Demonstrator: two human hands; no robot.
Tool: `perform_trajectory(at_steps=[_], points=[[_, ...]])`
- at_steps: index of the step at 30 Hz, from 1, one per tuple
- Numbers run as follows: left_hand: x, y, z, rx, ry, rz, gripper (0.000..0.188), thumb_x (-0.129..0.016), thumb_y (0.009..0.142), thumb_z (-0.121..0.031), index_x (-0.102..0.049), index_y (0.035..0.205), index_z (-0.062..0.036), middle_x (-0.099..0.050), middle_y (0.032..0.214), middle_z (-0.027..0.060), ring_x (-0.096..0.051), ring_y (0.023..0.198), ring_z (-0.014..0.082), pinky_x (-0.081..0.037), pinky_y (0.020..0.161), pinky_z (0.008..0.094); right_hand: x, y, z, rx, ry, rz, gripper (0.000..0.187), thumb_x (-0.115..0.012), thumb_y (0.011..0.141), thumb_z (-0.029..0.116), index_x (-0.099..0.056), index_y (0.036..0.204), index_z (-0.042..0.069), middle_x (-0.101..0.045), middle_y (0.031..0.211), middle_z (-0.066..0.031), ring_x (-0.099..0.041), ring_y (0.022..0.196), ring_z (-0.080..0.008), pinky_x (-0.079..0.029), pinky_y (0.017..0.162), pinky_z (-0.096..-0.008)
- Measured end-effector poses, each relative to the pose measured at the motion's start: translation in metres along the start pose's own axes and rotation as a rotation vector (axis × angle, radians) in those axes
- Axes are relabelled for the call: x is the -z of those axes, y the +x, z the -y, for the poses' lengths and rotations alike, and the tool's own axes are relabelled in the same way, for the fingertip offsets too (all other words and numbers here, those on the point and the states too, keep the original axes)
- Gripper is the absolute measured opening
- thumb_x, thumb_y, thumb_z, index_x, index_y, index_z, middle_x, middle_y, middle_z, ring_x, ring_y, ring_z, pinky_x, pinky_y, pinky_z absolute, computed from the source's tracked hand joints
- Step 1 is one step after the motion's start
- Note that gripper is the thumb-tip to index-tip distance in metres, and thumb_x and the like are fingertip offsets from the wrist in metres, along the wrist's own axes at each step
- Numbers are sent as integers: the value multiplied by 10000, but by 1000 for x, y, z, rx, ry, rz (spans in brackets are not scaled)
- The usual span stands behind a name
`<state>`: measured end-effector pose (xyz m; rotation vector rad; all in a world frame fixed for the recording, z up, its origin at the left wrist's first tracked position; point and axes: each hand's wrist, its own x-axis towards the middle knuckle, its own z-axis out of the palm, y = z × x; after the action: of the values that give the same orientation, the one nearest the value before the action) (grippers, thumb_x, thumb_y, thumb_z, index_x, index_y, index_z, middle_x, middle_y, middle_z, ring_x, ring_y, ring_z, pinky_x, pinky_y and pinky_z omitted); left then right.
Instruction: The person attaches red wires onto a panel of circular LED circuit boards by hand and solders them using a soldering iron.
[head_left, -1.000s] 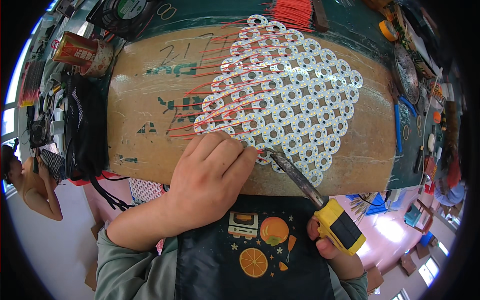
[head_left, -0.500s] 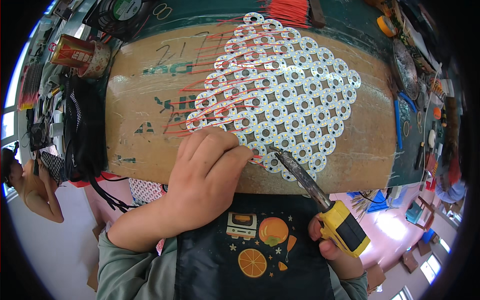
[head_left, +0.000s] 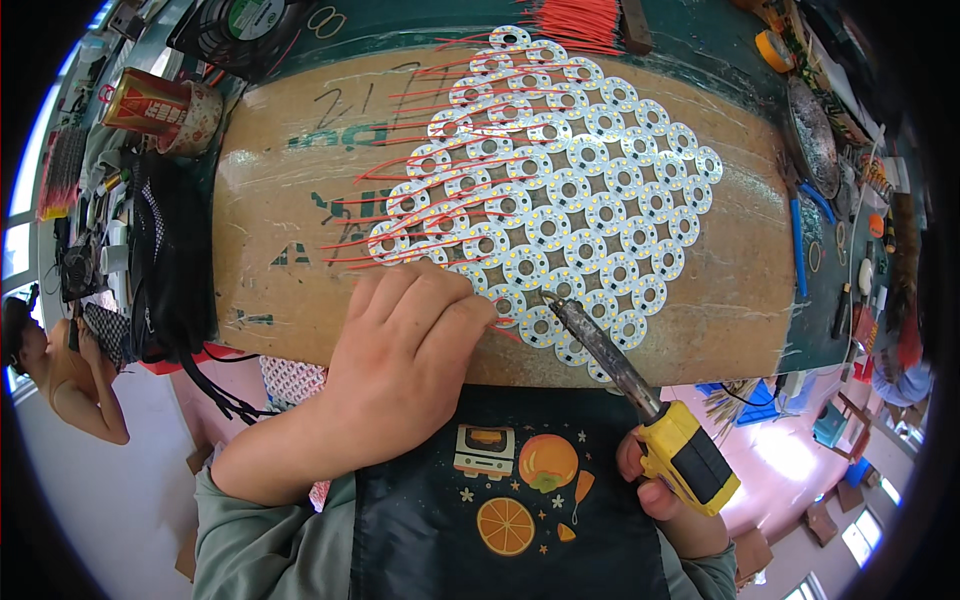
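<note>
A diamond-shaped panel of joined white LED rings lies on a brown cardboard sheet. Thin red wires stick out from the rings along its left side. My left hand rests at the panel's lower left, fingers bent and pinched together. Short red wire ends poke out beside its fingertips, which are partly hidden. In my right hand is a soldering iron with a yellow and black handle. Its dark tip is at the rings near the panel's bottom, just right of my left hand.
Beyond the board lie a bundle of red wires and a black fan. A tin can in a cup stands at the left, near a black bag. Tools and a blue-handled tool line the right. Another person sits far left.
The lower part of the LED panel has shifted slightly left and toward me. My left hand has moved a little left with it. The soldering iron has hardly moved.
</note>
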<state>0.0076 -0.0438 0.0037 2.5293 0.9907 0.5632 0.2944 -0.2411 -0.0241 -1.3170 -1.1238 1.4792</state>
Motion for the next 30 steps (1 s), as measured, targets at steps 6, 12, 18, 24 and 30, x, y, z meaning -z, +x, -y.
perform_trajectory(at_steps=[6, 12, 18, 24, 30], points=[[0, -5, 6, 4, 92, -37, 318, -687, 764, -38, -680, 1081, -51, -650, 1052, 81, -621, 976, 285, -458, 860, 407, -7, 7, 6, 27, 107, -43, 302, -811, 861, 350, -670, 896, 85, -654, 780, -41, -648, 659, -257, -501, 591, -351], [3, -5, 10, 7, 80, -17, 320, -684, 759, -24, -681, 1078, -53, -652, 1055, 82, -620, 981, 286, -453, 865, 400, -9, 8, 9, 34, 109, -38, 302, -820, 867, 315, -651, 903, 67, -651, 803, -51, -630, 664, -233, -499, 598, -347], [0, 1, 2, 33, 81, -25, 278, -745, 804, 30, -673, 1055, -64, -648, 1034, 93, -622, 945, 319, -484, 847, 422, -24, 34, 28, -1, 325, -52, 320, -817, 878, 313, -630, 966, 68, -618, 857, -42, -607, 739, -200, -521, 691, -338], [-3, -2, 8, -2, 24, -120, 331, -700, 746, -51, -700, 1076, -66, -655, 1030, 69, -629, 973, 276, -463, 862, 401, -27, 44, 32, 75, 383, -5, 311, -825, 865, 246, -639, 1006, 40, -626, 883, -49, -655, 812, -226, -550, 746, -343], [7, -4, 3, -69, 26, -71, 344, -755, 691, 26, -732, 1025, -54, -660, 953, 69, -652, 907, 279, -511, 821, 393, -1, 18, 7, 0, 85, 143, 409, -855, 818, 292, -709, 1079, 13, -676, 839, -89, -704, 721, -270, -528, 630, -331]])
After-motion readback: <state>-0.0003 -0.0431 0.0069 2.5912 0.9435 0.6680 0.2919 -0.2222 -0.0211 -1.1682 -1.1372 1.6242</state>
